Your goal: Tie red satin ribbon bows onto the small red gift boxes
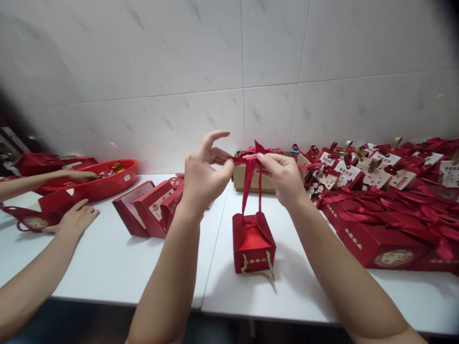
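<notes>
A small red gift box [253, 252] with a gold cord handle [258, 273] stands on the white table in front of me. Red ribbon [248, 188] runs up from its top to both my hands, well above the box. My left hand [208, 174] pinches the ribbon between thumb and a finger, its index finger raised. On the other side my right hand [281, 174] also has the ribbon between thumb and fingers, with a pointed end sticking up above them. The ribbon's crossing lies between the two hands.
Behind my hands stands a cardboard box [244, 177] with red ribbons. Several red boxes with ribbons [380, 239] and tagged packets [344, 172] crowd the right. Open red boxes [154, 210] stand left. Further left, a co-worker's hands [77, 217] are at a red basin [124, 179] and another box.
</notes>
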Demonstrator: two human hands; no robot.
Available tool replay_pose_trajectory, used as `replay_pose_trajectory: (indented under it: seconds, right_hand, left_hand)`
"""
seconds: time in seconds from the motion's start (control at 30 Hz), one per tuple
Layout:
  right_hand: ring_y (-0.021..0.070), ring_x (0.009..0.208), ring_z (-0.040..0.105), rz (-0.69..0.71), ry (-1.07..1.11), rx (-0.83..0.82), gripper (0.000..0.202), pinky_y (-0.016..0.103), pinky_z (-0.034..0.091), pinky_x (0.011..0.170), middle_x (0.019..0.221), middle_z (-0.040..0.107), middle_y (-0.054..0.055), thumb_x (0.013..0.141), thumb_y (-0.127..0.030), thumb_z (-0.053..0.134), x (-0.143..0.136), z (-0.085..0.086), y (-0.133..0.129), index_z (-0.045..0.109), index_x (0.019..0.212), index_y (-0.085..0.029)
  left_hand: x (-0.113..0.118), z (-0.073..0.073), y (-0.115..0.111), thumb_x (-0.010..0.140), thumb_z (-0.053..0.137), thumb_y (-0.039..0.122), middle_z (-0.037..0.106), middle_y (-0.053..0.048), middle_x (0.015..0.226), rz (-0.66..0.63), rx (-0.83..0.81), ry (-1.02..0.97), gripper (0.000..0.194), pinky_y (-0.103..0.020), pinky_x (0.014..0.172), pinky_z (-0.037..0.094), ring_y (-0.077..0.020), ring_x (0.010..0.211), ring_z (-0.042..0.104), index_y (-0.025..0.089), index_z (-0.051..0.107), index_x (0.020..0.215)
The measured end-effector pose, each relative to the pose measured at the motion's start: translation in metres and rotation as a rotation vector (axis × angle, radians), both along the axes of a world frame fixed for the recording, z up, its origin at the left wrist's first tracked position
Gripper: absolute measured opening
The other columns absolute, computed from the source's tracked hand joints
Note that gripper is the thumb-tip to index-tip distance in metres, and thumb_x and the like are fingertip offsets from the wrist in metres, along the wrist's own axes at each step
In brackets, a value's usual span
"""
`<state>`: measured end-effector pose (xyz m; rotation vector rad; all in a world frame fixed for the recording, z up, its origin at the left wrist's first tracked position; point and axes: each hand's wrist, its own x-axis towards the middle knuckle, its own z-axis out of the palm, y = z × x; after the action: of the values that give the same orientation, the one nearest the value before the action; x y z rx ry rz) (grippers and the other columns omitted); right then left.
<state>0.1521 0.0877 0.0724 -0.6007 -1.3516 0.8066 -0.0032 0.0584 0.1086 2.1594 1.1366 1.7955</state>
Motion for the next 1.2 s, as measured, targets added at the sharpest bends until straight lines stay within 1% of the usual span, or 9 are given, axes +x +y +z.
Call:
replay_pose_trajectory:
  seconds: [0.17, 0.37, 0.57, 0.73, 0.9, 1.0, 1.07, 1.1, 1.2]
  right_hand:
    - [0.0153, 0.074, 0.066, 0.034, 0.219, -0.193, 0.024, 0.027, 0.050, 0.069, 0.075, 0.068, 0.001, 0.068, -0.044, 0.067, 0.003, -0.010, -0.006, 0.066, 0.072, -0.020]
    - [0.0152, 0.064, 0.063, -0.243, 0.126, -0.227, 0.031, 0.023, 0.045, 0.056, 0.062, 0.065, 0.001, 0.061, -0.047, 0.071, 0.037, -0.028, -0.026, 0.066, 0.065, -0.017]
    - [0.0174, 0.056, 0.058, -0.466, -0.059, -0.390, 0.029, 0.026, 0.038, 0.048, 0.063, 0.066, 0.007, 0.062, -0.042, 0.066, 0.102, -0.078, -0.045, 0.065, 0.065, -0.014]
    - [0.0193, 0.052, 0.055, -0.669, -0.240, -0.447, 0.030, 0.029, 0.036, 0.049, 0.055, 0.062, 0.008, 0.069, -0.043, 0.057, 0.141, -0.120, -0.066, 0.063, 0.062, -0.014]
    - [0.0211, 0.053, 0.055, -0.813, -0.594, -0.401, 0.033, 0.031, 0.039, 0.056, 0.051, 0.060, 0.007, 0.076, -0.041, 0.048, 0.137, -0.115, -0.085, 0.060, 0.057, -0.017]
    - [0.0265, 0.075, 0.061, -0.935, -0.677, -0.222, 0.030, 0.036, 0.045, 0.072, 0.082, 0.066, 0.015, 0.077, -0.037, 0.048, 0.125, -0.103, -0.086, 0.066, 0.080, -0.013]
    - [0.0304, 0.099, 0.057, -0.962, -0.669, -0.041, 0.036, 0.042, 0.042, 0.088, 0.108, 0.060, 0.020, 0.077, -0.036, 0.051, 0.111, -0.098, -0.085, 0.063, 0.101, -0.012]
    - [0.0309, 0.109, 0.052, -0.907, -0.664, 0.029, 0.040, 0.043, 0.039, 0.094, 0.117, 0.056, 0.020, 0.077, -0.037, 0.052, 0.102, -0.097, -0.085, 0.061, 0.108, -0.012]
    - [0.0278, 0.120, 0.047, -0.480, -0.697, 0.064, 0.051, 0.042, 0.038, 0.100, 0.128, 0.051, 0.015, 0.078, -0.045, 0.057, 0.069, -0.100, -0.081, 0.054, 0.121, -0.019]
  left_hand:
    - [-0.017, -0.004, -0.005, 0.065, 0.056, 0.009, 0.060, 0.004, 0.064, 0.030, -0.049, -0.126, 0.047, -0.021, 0.057, 0.049, -0.0102, 0.057, 0.058, 0.020, 0.055, 0.110]
    - [-0.052, -0.014, -0.018, 0.062, 0.057, 0.014, 0.061, 0.002, 0.066, 0.081, -0.190, -0.135, 0.043, -0.022, 0.058, 0.046, -0.0119, 0.060, 0.058, 0.018, 0.055, 0.105]
    - [-0.096, -0.042, -0.029, 0.062, 0.053, 0.020, 0.063, 0.000, 0.067, 0.355, -0.364, 0.021, 0.030, -0.024, 0.056, 0.043, -0.0152, 0.061, 0.058, 0.017, 0.060, 0.091]
    - [-0.126, -0.071, -0.039, 0.062, 0.053, 0.020, 0.065, -0.003, 0.068, 0.583, -0.449, 0.252, 0.022, -0.030, 0.066, 0.045, -0.0215, 0.070, 0.062, 0.019, 0.061, 0.082]
    - [-0.126, -0.088, -0.049, 0.068, 0.049, 0.019, 0.067, -0.012, 0.085, 0.689, -0.547, 0.460, 0.031, -0.038, 0.070, 0.046, -0.0308, 0.084, 0.062, 0.018, 0.060, 0.097]
    - [-0.106, -0.091, -0.058, 0.074, 0.047, 0.021, 0.061, -0.019, 0.102, 0.784, -0.378, 0.593, 0.032, -0.046, 0.078, 0.044, -0.0375, 0.100, 0.055, 0.014, 0.059, 0.102]
    - [-0.088, -0.092, -0.063, 0.078, 0.047, 0.026, 0.056, -0.019, 0.111, 0.717, -0.222, 0.606, 0.028, -0.049, 0.086, 0.041, -0.0372, 0.109, 0.049, 0.014, 0.060, 0.100]
    - [-0.078, -0.092, -0.065, 0.080, 0.047, 0.029, 0.055, -0.017, 0.112, 0.609, -0.193, 0.592, 0.027, -0.047, 0.090, 0.040, -0.0345, 0.110, 0.049, 0.015, 0.060, 0.100]
    - [-0.049, -0.098, -0.066, 0.080, 0.053, 0.041, 0.053, -0.011, 0.117, 0.174, -0.266, 0.544, 0.037, -0.038, 0.096, 0.041, -0.0264, 0.112, 0.051, 0.019, 0.055, 0.110]
